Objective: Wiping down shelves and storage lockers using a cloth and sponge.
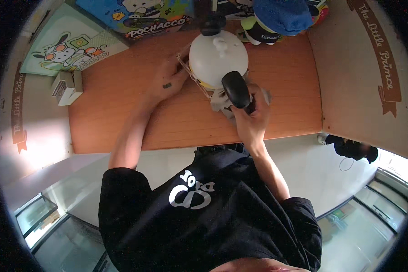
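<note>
A white round-headed dog figure (218,56) with black ears stands near the middle of the wooden desktop. One black ear (236,89) points toward me, and a thin pale frame or strand (193,75) runs along the figure's left side. My left hand (170,81) is against that left side, its fingers curled round it and partly hidden. In my right hand (254,115) a crumpled grey cloth (221,100) is pinched, pressed against the figure's near side just below the ear. What the cloth touches underneath is hidden.
Pale printed side panels (376,68) wall in the wooden desktop (285,109). A small white box (68,87) and a green picture board (72,52) stand at left. At the back are a blue printed box (145,18) and a plush toy with a blue cap (283,16).
</note>
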Tool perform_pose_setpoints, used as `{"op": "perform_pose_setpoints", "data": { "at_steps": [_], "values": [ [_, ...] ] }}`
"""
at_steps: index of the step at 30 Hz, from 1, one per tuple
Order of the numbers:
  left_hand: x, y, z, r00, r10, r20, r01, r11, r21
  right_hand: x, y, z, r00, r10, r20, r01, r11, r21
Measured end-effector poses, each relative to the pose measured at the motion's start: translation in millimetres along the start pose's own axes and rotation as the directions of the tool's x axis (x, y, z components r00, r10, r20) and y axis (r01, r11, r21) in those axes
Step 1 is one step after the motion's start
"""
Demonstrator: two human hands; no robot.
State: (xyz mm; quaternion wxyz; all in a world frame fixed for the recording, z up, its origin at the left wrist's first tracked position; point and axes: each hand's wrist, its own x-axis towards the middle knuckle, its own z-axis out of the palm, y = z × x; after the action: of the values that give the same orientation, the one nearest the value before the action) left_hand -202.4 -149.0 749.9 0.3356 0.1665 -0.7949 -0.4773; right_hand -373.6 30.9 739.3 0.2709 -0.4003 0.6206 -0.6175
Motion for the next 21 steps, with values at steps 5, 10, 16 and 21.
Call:
{"op": "perform_pose_setpoints", "data": {
  "at_steps": [5, 10, 16, 21],
  "values": [
    [-3.0, -9.6, 0.4, 0.998, -0.064, -0.013, 0.064, 0.997, -0.038, -0.9, 1.2, -1.5, 1.0, 0.0, -0.014, 0.001, 0.999, 0.035],
    [-6.0, -9.1, 2.5, 0.997, -0.033, -0.064, 0.027, 0.996, -0.083, -2.2, 0.2, -3.2, 1.0, -0.022, -0.022, 0.023, 0.997, 0.069],
    [-7.8, -18.0, -1.0, 0.997, 0.048, -0.055, -0.051, 0.998, -0.042, -5.1, 0.5, -5.2, 1.0, -0.003, 0.009, 0.002, 0.999, 0.04],
    [-6.1, -12.8, 0.1, 0.996, 0.058, -0.071, -0.061, 0.998, -0.036, -5.3, 8.7, -6.6, 0.998, -0.056, 0.033, 0.055, 0.998, 0.019]
  ]
}}
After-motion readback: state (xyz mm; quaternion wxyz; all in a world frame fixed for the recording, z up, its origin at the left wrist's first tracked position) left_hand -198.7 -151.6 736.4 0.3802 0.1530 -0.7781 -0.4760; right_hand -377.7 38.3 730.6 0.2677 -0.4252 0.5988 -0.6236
